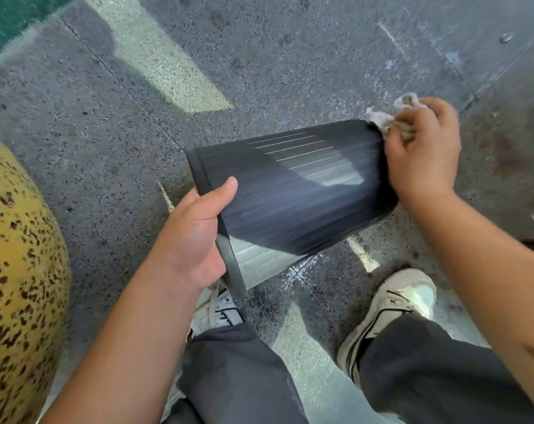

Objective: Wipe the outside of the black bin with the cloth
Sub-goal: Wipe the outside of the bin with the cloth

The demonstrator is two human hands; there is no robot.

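Observation:
A black ribbed bin [293,191] is held sideways above the floor, its rim toward the left and its base toward the right. My left hand [195,237] grips the rim, thumb lying on the outer wall. My right hand [421,157] is closed on a crumpled pale cloth [394,117] and presses it against the bin's base end at the upper right. The bin's wall looks wet and shiny near the middle. Its inside is hidden.
Speckled grey floor [259,71] with wet patches lies below. A yellow object with dark spots [17,270] bulges in at the left edge. My two feet in white shoes [394,304] and dark trousers stand under the bin.

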